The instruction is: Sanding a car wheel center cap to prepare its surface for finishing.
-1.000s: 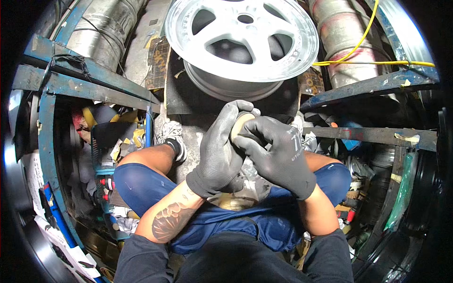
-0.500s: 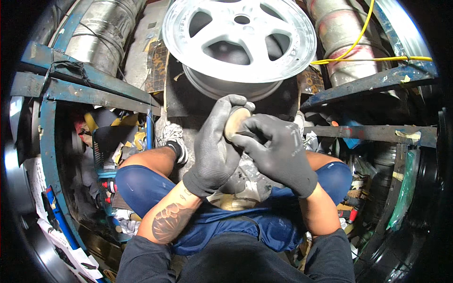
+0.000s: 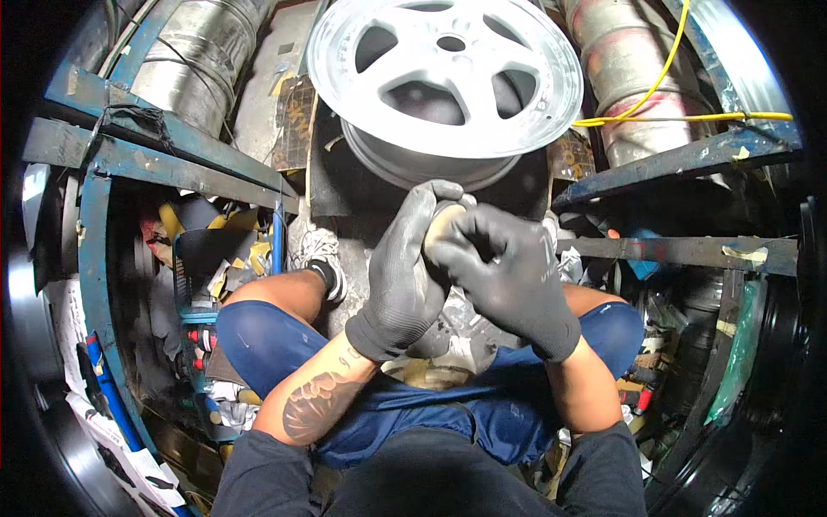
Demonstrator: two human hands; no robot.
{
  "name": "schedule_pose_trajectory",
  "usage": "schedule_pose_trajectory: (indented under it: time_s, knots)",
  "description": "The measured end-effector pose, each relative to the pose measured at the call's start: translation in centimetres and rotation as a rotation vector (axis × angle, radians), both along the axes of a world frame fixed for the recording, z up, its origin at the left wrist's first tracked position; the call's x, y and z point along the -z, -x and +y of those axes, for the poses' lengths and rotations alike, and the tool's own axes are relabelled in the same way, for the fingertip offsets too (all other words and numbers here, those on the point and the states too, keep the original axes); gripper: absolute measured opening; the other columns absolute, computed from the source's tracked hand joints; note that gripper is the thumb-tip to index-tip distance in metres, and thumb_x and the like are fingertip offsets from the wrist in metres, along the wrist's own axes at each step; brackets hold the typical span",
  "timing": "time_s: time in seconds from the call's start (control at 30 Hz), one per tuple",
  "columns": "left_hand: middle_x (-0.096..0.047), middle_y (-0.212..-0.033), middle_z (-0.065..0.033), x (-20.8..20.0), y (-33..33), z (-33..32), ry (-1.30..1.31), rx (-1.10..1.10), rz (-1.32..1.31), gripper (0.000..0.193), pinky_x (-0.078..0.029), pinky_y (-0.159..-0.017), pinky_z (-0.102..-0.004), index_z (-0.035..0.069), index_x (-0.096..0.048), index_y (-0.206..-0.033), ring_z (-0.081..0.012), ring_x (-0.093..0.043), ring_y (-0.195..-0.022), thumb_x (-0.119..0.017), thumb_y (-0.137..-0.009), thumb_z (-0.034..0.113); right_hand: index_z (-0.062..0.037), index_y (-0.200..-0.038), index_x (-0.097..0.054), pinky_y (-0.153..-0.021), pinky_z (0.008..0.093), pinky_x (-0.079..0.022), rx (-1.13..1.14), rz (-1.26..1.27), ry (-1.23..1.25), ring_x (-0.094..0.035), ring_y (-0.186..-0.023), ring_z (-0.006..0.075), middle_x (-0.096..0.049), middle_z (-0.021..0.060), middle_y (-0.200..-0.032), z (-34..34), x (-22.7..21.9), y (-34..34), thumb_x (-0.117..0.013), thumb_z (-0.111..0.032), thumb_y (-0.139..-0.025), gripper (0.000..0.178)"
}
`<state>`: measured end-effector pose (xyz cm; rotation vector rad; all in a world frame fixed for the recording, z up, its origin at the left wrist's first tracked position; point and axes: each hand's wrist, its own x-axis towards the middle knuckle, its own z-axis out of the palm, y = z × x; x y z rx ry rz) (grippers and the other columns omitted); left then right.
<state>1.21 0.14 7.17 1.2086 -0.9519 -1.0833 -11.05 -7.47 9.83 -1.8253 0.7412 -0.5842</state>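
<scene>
Both my hands wear dark grey gloves and meet in front of my body. My left hand (image 3: 399, 277) is wrapped round a small round tan disc (image 3: 438, 231), which looks like a sanding disc and is tilted on edge. With thumb and fingers, my right hand (image 3: 517, 274) pinches at the disc's right edge and covers part of its face. Just beyond my hands, a bare silver wheel rim (image 3: 478, 96) with several spokes leans on a dark support (image 3: 332, 185), its front tilted up toward me.
Metal drums (image 3: 194, 82) flank the wheel at both sides. Blue steel frames (image 3: 185, 168) stand left and right, with scraps of paper and tools heaped beneath. A yellow cord (image 3: 663, 115) runs over the right frame. My knees are spread below my hands.
The view has shifted slightly, so the wheel sits lower and further right. My right fingers have moved further over the disc, hiding more of it.
</scene>
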Motion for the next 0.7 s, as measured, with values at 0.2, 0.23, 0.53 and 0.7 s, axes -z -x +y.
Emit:
schedule_pose_trajectory:
  time_s: [0.2, 0.23, 0.53, 0.7]
  knots:
    - [-0.062, -0.113, -0.0105, 0.7, -0.1, -0.1, 0.122, -0.049, 0.008, 0.042, -0.047, -0.095, -0.0269, -0.004, -0.046, -0.131, -0.0145, -0.060, -0.106, -0.045, -0.089, -0.004, -0.0035, -0.090, -0.070, -0.066, 0.0376, -0.052, 0.051, 0.053, -0.023, -0.071, -0.073, 0.0297, -0.069, 0.0162, -0.082, -0.1, -0.1, 0.1, -0.072, -0.015, -0.086, 0.013]
    - [-0.061, -0.116, -0.0111, 1.1, 0.1, 0.0, 0.142, -0.069, -0.027, 0.041, -0.048, -0.094, -0.0270, -0.003, -0.045, -0.131, -0.0147, -0.060, -0.108, -0.044, -0.090, -0.005, -0.0040, -0.089, -0.070, -0.065, 0.0398, -0.052, 0.009, 0.120, 0.116, -0.069, -0.072, 0.0322, -0.068, 0.0157, -0.080, -0.2, 0.2, 0.4, -0.074, -0.017, -0.085, 0.014]
    - [-0.060, -0.122, -0.0106, 0.9, 0.1, -0.1, 0.170, -0.053, 0.286, 0.046, -0.050, -0.100, -0.0302, -0.004, -0.043, -0.135, -0.0162, -0.061, -0.113, -0.045, -0.089, -0.011, -0.0061, -0.089, -0.067, -0.065, 0.0442, -0.052, -0.078, 0.150, 0.334, -0.067, -0.073, 0.0377, -0.067, 0.0159, -0.081, -0.8, -0.6, 0.4, -0.075, -0.019, -0.082, 0.016]
    - [-0.062, -0.109, -0.0085, 0.6, 0.5, -0.1, 0.042, 0.019, 0.346, 0.027, -0.049, -0.092, -0.0266, -0.001, -0.045, -0.130, -0.0126, -0.060, -0.104, -0.043, -0.107, 0.013, -0.0048, -0.088, -0.068, -0.065, 0.0435, -0.052, 0.077, 0.114, 0.250, -0.068, -0.075, 0.0369, -0.067, 0.0179, -0.080, -0.5, -0.8, -0.4, -0.073, -0.020, -0.085, 0.016]
